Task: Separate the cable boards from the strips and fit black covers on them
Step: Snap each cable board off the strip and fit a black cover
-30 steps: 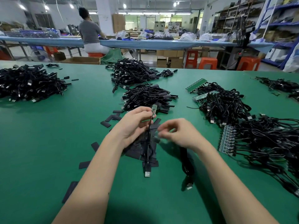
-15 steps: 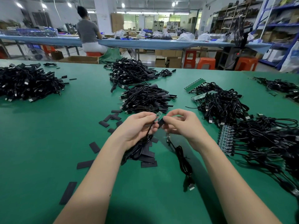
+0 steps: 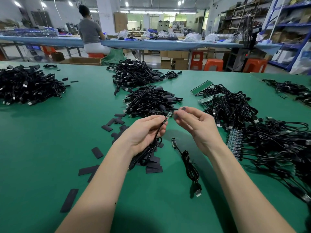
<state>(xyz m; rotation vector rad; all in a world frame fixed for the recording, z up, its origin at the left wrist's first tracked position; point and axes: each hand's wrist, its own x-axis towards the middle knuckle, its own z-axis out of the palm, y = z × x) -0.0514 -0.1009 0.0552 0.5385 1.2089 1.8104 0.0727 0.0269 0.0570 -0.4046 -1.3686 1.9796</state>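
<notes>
Head view: cable piles (image 3: 151, 100) beyond hands.

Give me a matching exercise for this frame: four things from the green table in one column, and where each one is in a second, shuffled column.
Things
1. small bare circuit board on a black cable
2. short black sleeve cover
3. second black cable with a bare board
4. green strip of joined boards

Places
A. lying on the table between the forearms
B. pinched in the right hand
C. at the right, cables still attached
D. held up by the left hand

Pairs: 1-D, 2-B, 3-A, 4-C
</notes>
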